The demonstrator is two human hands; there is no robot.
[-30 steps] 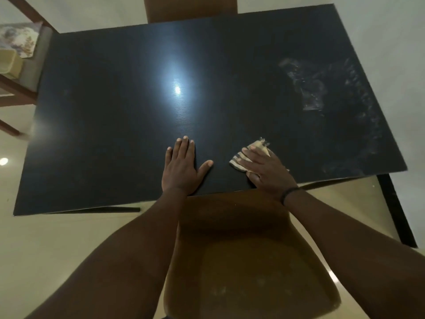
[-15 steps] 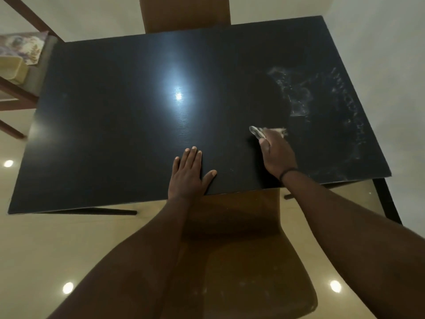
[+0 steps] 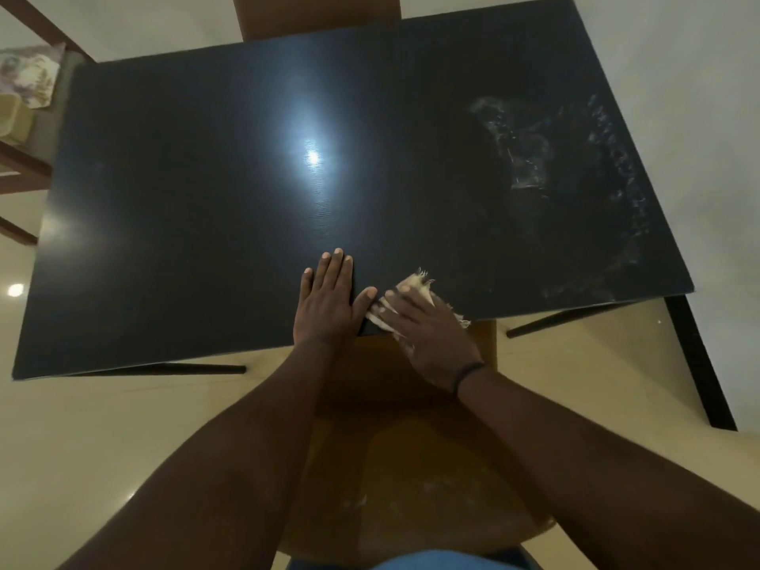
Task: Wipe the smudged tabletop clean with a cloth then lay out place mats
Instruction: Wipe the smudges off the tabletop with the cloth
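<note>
A black tabletop [image 3: 205,199] fills the view, with white smudges [image 3: 530,158] across its right part and along the right edge. My left hand [image 3: 329,302] lies flat with straight fingers on the table near its front edge. Just to its right, my right hand [image 3: 427,331] presses a pale frayed cloth [image 3: 419,281] flat against the tabletop at the front edge, fingers spread over it. Most of the cloth is hidden under that hand.
A brown chair seat [image 3: 411,466] is below my arms, in front of the table. Another chair back [image 3: 316,14] stands at the far side. A wooden chair with a patterned cushion [image 3: 24,80] is at the far left. A wall runs along the right.
My right hand has pulled the cloth back from the smudged area toward the front edge, close beside my left hand. The left hand has stayed flat in place.
</note>
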